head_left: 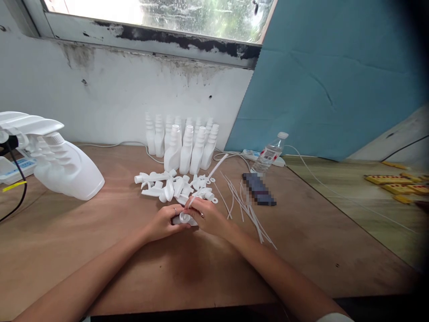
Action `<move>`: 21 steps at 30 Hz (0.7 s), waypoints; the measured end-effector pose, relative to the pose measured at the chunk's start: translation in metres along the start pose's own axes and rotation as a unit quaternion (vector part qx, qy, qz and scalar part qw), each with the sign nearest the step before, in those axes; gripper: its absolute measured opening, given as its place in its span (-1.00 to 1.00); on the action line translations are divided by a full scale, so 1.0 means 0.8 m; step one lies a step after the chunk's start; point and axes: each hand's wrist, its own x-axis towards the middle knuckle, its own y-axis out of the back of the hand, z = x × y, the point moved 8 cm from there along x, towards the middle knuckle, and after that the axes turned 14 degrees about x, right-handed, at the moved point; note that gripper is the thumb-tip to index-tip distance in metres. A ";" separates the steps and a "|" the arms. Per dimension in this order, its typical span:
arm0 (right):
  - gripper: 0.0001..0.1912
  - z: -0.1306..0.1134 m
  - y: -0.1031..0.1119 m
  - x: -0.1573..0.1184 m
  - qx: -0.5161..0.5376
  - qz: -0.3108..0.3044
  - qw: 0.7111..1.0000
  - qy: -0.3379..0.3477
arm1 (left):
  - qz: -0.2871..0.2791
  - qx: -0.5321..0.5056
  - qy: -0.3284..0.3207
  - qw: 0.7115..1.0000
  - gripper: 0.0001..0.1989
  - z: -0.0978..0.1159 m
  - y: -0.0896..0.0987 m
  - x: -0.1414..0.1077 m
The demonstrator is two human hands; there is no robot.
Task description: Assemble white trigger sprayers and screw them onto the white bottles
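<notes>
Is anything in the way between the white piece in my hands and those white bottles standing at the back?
Yes, a pile of loose white parts lies on the table between them, just in front of the bottles. Nothing visible separates the left hand or right hand from the white piece.

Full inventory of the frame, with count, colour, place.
Large spray bottles: several overlapping, white, left
Small bottles: about eleven, white, by wall
Loose parts: uncountable pile, white, before small bottles
Thin tubes: about ten, white, right of pile
Water bottle: one, clear, back right
Phone-like object: one, dark, below water bottle
Power strips: two, white-blue, back right and left
Cables: several, white and black, back and left
Yellow pieces: several, far right
Sheet: one, blue, right wall
Window: one, top
Table: one, brown, underneath
Held part: one, white, between hands
Left hand, right hand: one each, bare, centre
</notes>
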 end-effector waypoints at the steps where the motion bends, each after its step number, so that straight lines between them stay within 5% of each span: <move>1: -0.79 0.002 -0.001 -0.001 -0.002 -0.002 1.000 -0.002 | 0.001 -0.002 0.002 1.000 -0.65 0.000 0.000 0.000; 12: -0.75 0.009 -0.014 -0.007 -0.016 -0.028 0.999 0.035 | 0.005 -0.031 -0.003 1.000 -0.72 0.000 0.000 0.000; 18: -0.91 0.008 0.001 -0.015 -0.022 0.059 0.997 0.042 | 0.022 -0.053 0.026 0.998 -0.69 -0.006 0.005 0.001; 21: -0.74 -0.010 0.022 -0.024 -0.092 0.136 0.983 0.082 | 0.036 -0.054 0.051 0.997 -0.63 -0.015 0.009 -0.003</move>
